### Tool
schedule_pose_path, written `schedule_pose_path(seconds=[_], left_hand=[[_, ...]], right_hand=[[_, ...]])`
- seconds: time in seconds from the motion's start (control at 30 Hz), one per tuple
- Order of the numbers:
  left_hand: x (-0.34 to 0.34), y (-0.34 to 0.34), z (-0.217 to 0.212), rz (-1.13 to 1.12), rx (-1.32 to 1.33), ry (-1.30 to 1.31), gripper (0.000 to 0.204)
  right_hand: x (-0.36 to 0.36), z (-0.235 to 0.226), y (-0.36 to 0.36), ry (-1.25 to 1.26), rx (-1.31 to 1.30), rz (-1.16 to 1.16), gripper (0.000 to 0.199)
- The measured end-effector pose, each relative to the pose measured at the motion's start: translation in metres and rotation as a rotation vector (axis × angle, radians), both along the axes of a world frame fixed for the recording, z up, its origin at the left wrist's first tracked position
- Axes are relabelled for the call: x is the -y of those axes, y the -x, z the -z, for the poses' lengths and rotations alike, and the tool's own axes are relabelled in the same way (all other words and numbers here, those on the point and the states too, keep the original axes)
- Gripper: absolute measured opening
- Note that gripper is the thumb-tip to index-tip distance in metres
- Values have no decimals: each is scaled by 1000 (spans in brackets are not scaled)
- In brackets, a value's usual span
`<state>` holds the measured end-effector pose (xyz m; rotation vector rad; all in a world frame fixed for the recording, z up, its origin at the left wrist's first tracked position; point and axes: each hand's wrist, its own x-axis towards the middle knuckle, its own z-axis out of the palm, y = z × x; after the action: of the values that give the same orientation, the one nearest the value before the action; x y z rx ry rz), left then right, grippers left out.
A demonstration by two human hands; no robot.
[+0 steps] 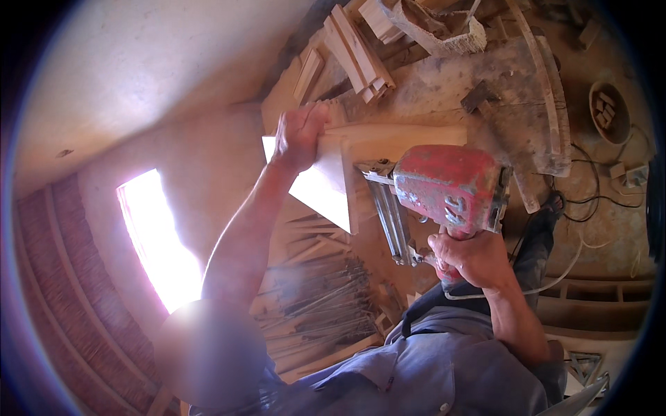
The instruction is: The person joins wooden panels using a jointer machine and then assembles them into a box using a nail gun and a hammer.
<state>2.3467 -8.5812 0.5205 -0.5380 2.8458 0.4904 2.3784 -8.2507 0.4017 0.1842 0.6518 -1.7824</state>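
My right hand (479,260) is wrapped round the grip of a worn red nail gun (447,184). The gun's nose points left and stands close to the joined wooden boards. My left hand (300,139) closes over the upper edge of a pale wooden board (322,184), which is brightly lit on its left face. A longer plank (409,141) meets this board and runs right along the workbench (430,90), partly behind the gun. A thin hose (555,281) runs from the gun's grip toward the right.
A hammer (506,145) lies on the bench's right part. Wood offcuts (357,55) and a rough hollowed piece (437,31) are at the back. Several thin sticks (312,298) are piled below. A bowl (594,128) with small blocks and dark cables (596,201) are at right.
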Motion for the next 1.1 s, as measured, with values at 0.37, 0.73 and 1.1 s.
schedule_pose_path(seconds=[0.37, 0.73, 1.1], left_hand=[[5, -3, 2, -63, 24, 14, 49], [5, -4, 2, -71, 2, -27, 46], [10, -4, 5, -56, -7, -54, 45]], right_hand=[[2, 6, 0, -26, -43, -45, 9], [-9, 12, -14, -22, -4, 18, 14], [-3, 6, -18, -43, -59, -86, 39]])
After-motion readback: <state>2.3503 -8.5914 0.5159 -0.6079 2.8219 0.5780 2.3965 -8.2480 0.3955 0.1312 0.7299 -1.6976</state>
